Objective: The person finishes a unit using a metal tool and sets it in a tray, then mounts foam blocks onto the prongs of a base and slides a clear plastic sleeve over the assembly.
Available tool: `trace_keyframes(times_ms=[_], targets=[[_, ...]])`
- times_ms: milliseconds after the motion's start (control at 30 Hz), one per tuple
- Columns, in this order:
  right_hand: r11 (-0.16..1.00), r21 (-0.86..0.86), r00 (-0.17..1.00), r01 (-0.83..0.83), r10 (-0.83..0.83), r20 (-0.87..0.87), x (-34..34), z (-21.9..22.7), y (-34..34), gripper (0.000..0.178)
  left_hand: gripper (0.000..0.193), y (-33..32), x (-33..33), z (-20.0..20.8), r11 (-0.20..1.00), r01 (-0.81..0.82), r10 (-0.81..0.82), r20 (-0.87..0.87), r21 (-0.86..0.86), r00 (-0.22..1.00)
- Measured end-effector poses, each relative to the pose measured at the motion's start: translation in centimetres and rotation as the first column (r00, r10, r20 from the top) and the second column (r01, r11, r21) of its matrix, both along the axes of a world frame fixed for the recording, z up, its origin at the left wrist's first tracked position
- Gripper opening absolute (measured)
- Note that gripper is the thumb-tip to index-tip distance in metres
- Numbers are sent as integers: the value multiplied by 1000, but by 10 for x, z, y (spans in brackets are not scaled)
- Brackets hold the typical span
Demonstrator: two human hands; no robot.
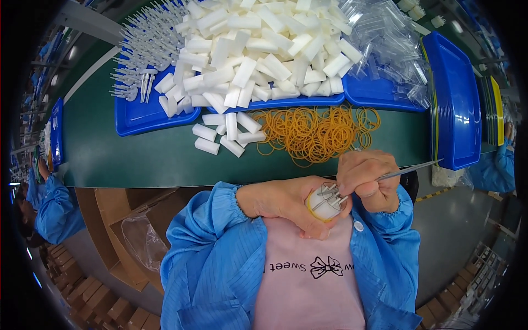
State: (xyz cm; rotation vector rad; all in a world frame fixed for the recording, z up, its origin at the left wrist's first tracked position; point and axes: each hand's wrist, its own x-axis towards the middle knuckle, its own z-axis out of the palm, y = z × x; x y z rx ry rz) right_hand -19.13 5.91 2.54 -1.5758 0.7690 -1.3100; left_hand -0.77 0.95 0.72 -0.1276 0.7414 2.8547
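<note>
**Foam block held close, a thin tool worked into its end**

Head view: the left hand (pixel 286 202) is wrapped around a short white foam block (pixel 323 208), with a yellow rubber band around it, and holds it close in front of the chest, just below the edge of the green table (pixel 137 159). The end of the block is turned up toward the right hand, probably so that end can be seen and reached. Several thin clear pieces (pixel 330 192) stand out of that end.

The right hand (pixel 367 179) is pinched around a slim metal tool (pixel 410 170) (tweezers or a pick, I cannot tell which). Its tail points away to the right and its tip meets the clear pieces at the block's end. Both hands are closed on what they hold and touch each other, which seems to steady the fine work.

On the table, the supplies lie within arm's reach. A loose heap of orange rubber bands (pixel 316 132) is nearest, straight ahead of the hands. A few stray white foam blocks (pixel 225 135) lie just beside it, spilled from the big pile (pixel 258 49) on the blue tray (pixel 137 118). Clear plastic prongs (pixel 146 49) lie at the tray's left end, and a heap of clear sleeves (pixel 385 44) at the far right. A stack of empty blue trays (pixel 454 104) stands on edge at the right.

Below the table on the left are open cardboard boxes (pixel 126 231). A co-worker's blue sleeve (pixel 55 206) shows at the left edge.
</note>
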Motion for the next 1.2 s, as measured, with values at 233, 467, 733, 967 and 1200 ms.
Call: trace_keyframes(times_ms=[233,467,733,967,1200], targets=[[955,260,939,-140,45,340,0,-13,6,33,36,3,-7,-4,995,35,-46,-113,-97,993],[945,248,938,-212,126,324,-2,-5,5,36,41,10,-5,-13,979,-68,22,-233,-192,972],[942,256,942,-216,132,309,2,-2,4,37,45,12,-5,-16,982,-22,-16,-195,-188,981],[900,320,892,-297,142,429,0,-5,6,38,45,13,-7,-15,984,-15,-19,-193,-175,981],[986,118,987,-114,100,124,1,0,8,37,43,14,-4,-16,979,-41,7,-171,-198,985]])
